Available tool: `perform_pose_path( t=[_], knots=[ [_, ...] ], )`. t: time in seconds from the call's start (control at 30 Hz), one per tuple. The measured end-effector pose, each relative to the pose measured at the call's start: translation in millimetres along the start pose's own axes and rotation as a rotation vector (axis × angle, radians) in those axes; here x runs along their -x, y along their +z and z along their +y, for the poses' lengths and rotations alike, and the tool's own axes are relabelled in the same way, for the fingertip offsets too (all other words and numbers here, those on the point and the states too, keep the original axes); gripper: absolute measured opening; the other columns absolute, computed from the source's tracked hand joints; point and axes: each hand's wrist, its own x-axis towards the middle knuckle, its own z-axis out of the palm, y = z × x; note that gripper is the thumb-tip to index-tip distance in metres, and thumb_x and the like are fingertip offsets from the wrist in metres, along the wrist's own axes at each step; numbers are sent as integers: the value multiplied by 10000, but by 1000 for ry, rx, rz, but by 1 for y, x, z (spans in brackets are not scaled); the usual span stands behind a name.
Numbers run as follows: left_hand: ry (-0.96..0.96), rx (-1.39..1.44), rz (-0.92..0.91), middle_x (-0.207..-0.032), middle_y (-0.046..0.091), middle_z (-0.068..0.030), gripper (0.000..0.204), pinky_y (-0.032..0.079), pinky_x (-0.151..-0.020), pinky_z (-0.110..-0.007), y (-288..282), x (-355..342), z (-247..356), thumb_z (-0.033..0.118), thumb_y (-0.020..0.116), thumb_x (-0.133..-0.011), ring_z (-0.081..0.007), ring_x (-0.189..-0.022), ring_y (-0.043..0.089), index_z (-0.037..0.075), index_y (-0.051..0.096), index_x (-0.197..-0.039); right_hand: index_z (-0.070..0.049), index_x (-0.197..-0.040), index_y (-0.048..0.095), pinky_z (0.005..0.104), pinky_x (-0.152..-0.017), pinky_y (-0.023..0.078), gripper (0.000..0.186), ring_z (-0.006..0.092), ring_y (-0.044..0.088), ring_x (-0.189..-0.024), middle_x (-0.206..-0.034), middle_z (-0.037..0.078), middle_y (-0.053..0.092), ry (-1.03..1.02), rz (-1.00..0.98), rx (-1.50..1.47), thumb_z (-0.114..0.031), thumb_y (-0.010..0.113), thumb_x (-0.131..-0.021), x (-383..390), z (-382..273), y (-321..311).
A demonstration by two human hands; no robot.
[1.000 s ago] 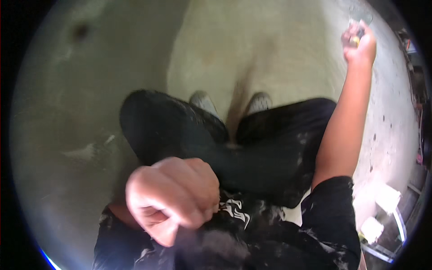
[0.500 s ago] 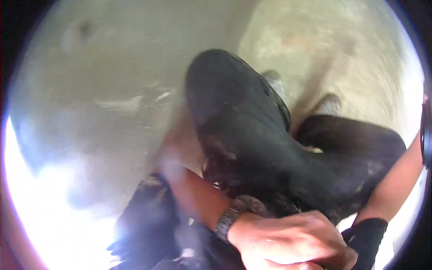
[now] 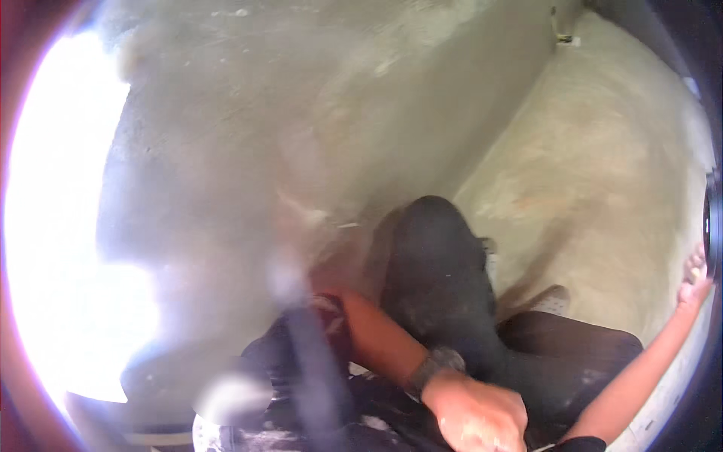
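My left hand (image 3: 478, 414) is low in front of my body, with a dark watch (image 3: 437, 369) on its wrist. Its fingers are curled into a closed fist; what lies inside, if anything, is hidden. My right arm stretches out to the right rim, where my right hand (image 3: 694, 277) shows small and partly cut off. The fingers there look bent and bunched, and whatever they hold cannot be made out. A dark rounded edge (image 3: 711, 226) at the rim covers part of that hand. My black trousers (image 3: 437, 301) show a raised, bent knee, with pale smudges on the dark cloth.
Beyond my knee stretches a grey-green plastered surface (image 3: 248, 135), meeting a paler yellowish surface (image 3: 602, 173) along a slanting line. A small dark and yellow item (image 3: 565, 34) stands at the far end of that line. A light, dotted shoe (image 3: 553, 301) is beside my leg. Glare fills the left side.
The view has tilted up, so my knees are lower in the picture and more of the surfaces beyond shows. My right hand has come into view at the right rim. My left hand remains closed.
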Motion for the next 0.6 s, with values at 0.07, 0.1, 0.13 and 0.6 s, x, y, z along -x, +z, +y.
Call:
perform_pose_path(
  t=[0.07, 0.1, 0.13, 0.6],
  knots=[
    [-263, 92, -141, -721, 615, -160, 408, 460, -642, -428, -11, -1, -16, 420, 528, -971, -248, -693, 636, 44, 554, -816, -97, -1160, 614, 183, -429, 297, 332, 20, 357, -500, -675, -69, 441, 32, 40, 54, -349, 515, -968, 22, 13, 19],
    [-204, -152, -75, -600, 561, -27, 328, 453, -529, -405, -16, 7, -26, 394, 725, -803, -273, -554, 585, 110, 563, -821, -100, -1237, 602, 170, -420, 287, 404, 5, 343, -499, -680, -81, 433, 30, 87, 41, -392, 509, -972, 43, 3, 40],
    [-342, -94, -149, -620, 573, -63, 530, 437, -541, -431, -33, -1, -15, 521, 793, -671, -314, -588, 599, 83, 574, -874, -107, -1229, 610, 164, -435, 290, 395, 2, 362, -530, -712, -84, 459, 76, -28, 92, -388, 519, -966, 42, 14, 37],
    [29, -712, 274, -662, 606, -186, 279, 464, -631, -483, -100, -130, -19, 289, 664, -766, -401, -698, 622, 18, 606, -736, -20, -927, 614, 276, -364, 341, 371, 122, 448, -441, -711, 52, 570, 412, -599, 1039, -386, 573, -890, 63, 72, 194]
  ],
)
